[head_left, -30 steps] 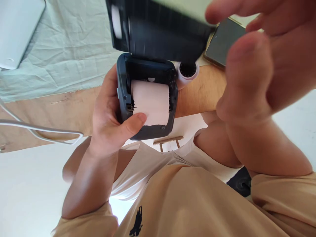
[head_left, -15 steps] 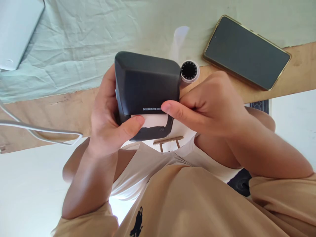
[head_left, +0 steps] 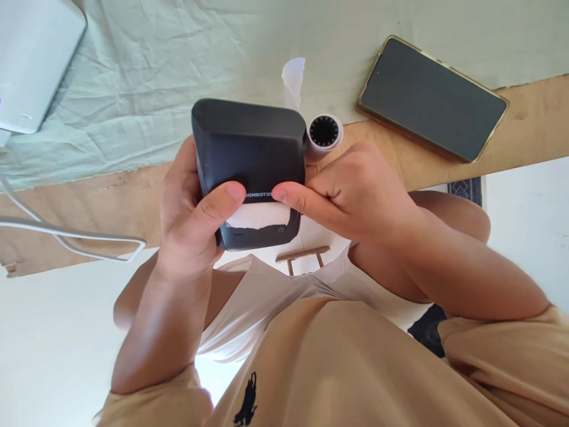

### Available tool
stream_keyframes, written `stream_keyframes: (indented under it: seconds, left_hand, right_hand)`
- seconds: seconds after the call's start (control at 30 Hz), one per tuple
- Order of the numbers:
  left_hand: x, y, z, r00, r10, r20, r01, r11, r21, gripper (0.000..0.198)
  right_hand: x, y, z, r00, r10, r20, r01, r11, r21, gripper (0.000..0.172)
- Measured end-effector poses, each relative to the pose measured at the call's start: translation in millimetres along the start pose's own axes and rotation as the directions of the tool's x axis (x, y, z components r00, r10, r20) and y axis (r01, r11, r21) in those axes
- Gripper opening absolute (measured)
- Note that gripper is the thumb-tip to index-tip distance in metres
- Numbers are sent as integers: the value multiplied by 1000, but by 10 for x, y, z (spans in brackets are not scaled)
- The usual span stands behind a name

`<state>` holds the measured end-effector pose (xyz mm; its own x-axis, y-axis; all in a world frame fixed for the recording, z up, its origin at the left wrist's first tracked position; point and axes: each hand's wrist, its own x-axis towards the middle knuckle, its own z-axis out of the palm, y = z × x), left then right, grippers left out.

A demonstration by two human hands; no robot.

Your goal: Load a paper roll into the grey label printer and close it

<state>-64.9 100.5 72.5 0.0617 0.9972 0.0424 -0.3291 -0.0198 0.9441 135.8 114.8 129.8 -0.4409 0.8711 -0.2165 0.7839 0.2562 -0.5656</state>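
Note:
Between my two hands is a black label printer [head_left: 253, 151], its NIIMBOT lettering partly covered by my thumbs. White label paper [head_left: 260, 215] with a ragged edge sticks out of its front slot, above the power button. My left hand [head_left: 191, 207] is wrapped round the printer's left side, thumb on top beside the lettering. My right hand [head_left: 355, 190] grips the right front edge, thumb on top and curled fingers at the side, their tips hidden. Just right of the printer stands a small white roll [head_left: 324, 133] with a dark toothed core.
A phone [head_left: 433, 98] in a gold-edged case lies at the right of the wooden table [head_left: 146, 184]. Pale green cloth [head_left: 146, 77] covers the far part. A curled paper strip [head_left: 293, 80] rises behind the printer. A silver device [head_left: 35, 59] and a white cable [head_left: 89, 231] are at left.
The printer and both hands have shifted slightly left in view. My left thumb has moved up from the paper slot onto the printer's top cover.

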Motion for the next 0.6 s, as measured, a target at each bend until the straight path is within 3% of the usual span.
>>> stream_keyframes:
  seconds: [0.1, 0.3, 0.6]
  left_hand:
    - [50, -18, 6, 999, 52, 12, -52, 998, -44, 33]
    - [73, 39, 55, 998, 27, 49, -23, 995, -94, 32]
    - [22, -49, 26, 999, 37, 13, -36, 998, -59, 44]
  right_hand:
    - [28, -63, -4, 993, 106, 57, -107, 994, 14, 79]
    - [36, -34, 42, 993, 109, 39, -114, 983, 141, 71]
    - [-10, 32, 108, 999, -29, -44, 38, 978, 204, 72]
